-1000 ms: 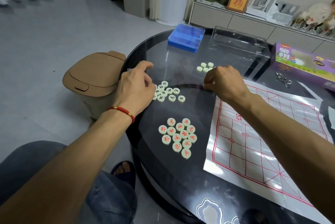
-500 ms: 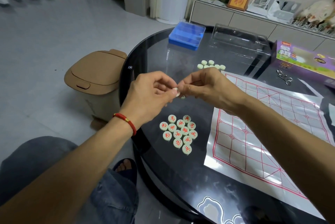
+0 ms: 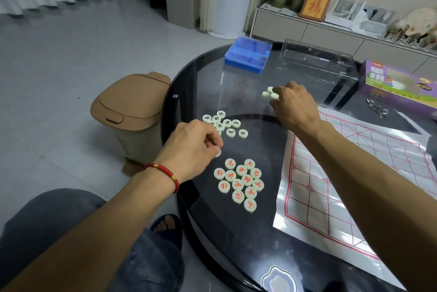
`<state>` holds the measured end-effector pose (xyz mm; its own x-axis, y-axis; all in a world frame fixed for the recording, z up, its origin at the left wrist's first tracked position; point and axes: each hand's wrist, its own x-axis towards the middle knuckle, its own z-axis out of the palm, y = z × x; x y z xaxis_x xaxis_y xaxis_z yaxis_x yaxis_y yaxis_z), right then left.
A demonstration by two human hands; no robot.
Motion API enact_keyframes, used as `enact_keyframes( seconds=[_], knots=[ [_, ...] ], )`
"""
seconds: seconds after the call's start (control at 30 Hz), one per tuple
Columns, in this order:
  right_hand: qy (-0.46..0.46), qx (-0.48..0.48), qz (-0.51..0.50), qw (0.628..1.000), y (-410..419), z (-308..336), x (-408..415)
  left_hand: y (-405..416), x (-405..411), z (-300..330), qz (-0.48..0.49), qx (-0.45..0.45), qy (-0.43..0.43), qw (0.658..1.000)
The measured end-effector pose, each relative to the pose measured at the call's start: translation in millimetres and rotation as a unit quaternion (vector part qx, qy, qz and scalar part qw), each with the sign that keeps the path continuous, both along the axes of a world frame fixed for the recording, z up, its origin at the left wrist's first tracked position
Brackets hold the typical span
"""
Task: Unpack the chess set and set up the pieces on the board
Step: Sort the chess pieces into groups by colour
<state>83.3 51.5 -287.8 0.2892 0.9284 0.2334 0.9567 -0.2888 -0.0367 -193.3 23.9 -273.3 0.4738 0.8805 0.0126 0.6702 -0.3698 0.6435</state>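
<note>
Left hand (image 3: 189,147) pinches one pale piece (image 3: 217,153) above the red-marked pieces (image 3: 240,183) near the table (image 3: 236,232)'s left edge; right hand (image 3: 294,105) curls over blank pieces (image 3: 269,93); its grip I can't tell.

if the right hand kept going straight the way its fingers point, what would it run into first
Most likely the small cluster of blank cream round pieces right at the right hand fingertips. Beyond them lies bare dark glass table, then the blue plastic box; depth is hard to judge.
</note>
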Motion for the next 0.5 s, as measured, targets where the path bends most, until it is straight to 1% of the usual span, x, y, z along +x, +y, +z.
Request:
enact_keyframes(
  seconds=[0.1, 0.17, 0.3, 0.4, 0.5],
  knots=[
    [-0.019, -0.026, -0.004, 0.999, 5, -1, -1, 1, 2, -1, 0.001, -0.002, -0.004, 1.000],
    [-0.002, -0.016, 0.004, 1.000, 2, 2, -2, 1, 3, -2, 0.000, 0.003, -0.003, 1.000],
    [0.022, 0.014, 0.053, 0.998, -17, 5, -6, 1, 6, -4, -0.009, 0.008, -0.002, 1.000],
    [0.036, 0.026, 0.079, 0.996, -34, 5, -12, -1, 7, -4, -0.030, 0.000, 0.000, 1.000],
    [0.074, 0.032, 0.097, 0.992, -45, 6, -16, 0, 7, -3, -0.048, -0.008, 0.004, 0.999]
  ],
)
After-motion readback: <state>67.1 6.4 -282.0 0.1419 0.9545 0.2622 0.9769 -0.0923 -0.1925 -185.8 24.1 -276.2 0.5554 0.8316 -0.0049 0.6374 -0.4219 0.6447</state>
